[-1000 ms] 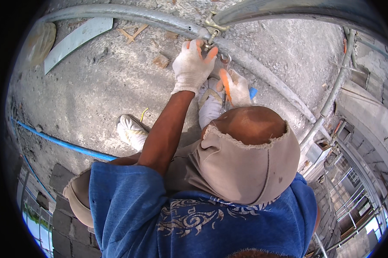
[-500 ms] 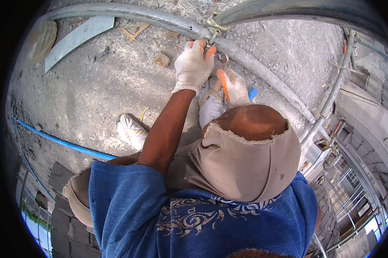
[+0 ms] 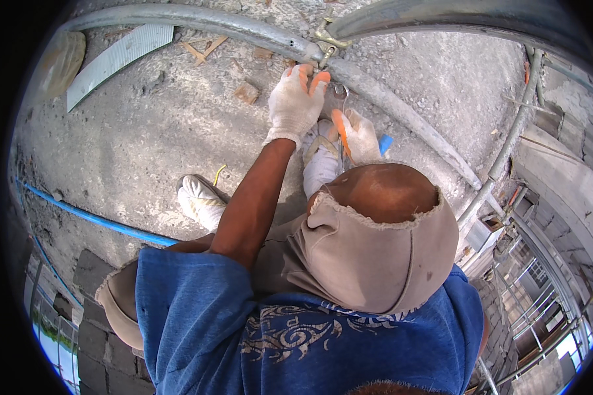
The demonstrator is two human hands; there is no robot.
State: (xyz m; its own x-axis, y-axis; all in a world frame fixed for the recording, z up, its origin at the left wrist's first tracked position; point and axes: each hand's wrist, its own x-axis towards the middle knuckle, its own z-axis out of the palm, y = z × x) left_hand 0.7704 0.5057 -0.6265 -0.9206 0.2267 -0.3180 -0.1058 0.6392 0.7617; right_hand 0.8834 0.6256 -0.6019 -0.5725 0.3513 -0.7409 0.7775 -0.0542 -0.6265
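My left hand (image 3: 293, 102), in a white knit glove with orange fingertips, has its fingers closed at a metal scaffold clamp (image 3: 327, 56) on a long grey steel pipe (image 3: 382, 92). The glove covers part of the clamp. Just to the right and nearer, my right hand (image 3: 362, 138), gloved the same way, grips a silver wrench (image 3: 340, 92). The wrench's open jaw points up toward the pipe, a little apart from it. Most of its handle is hidden by the glove. Below the hands is my shoe (image 3: 322, 141).
A thicker pipe (image 3: 441, 20) crosses the upper right. Wood scraps (image 3: 247, 92) and a corrugated metal strip (image 3: 119, 62) lie on the rough concrete. A blue hose (image 3: 99, 218) runs at left, a small blue piece (image 3: 386, 143) sits beside my right hand, and scaffolding (image 3: 540, 296) stands at right.
The wrench head has drawn slightly back from the pipe and turned, so its jaw shows more plainly. My left hand has shifted only a little at the clamp.
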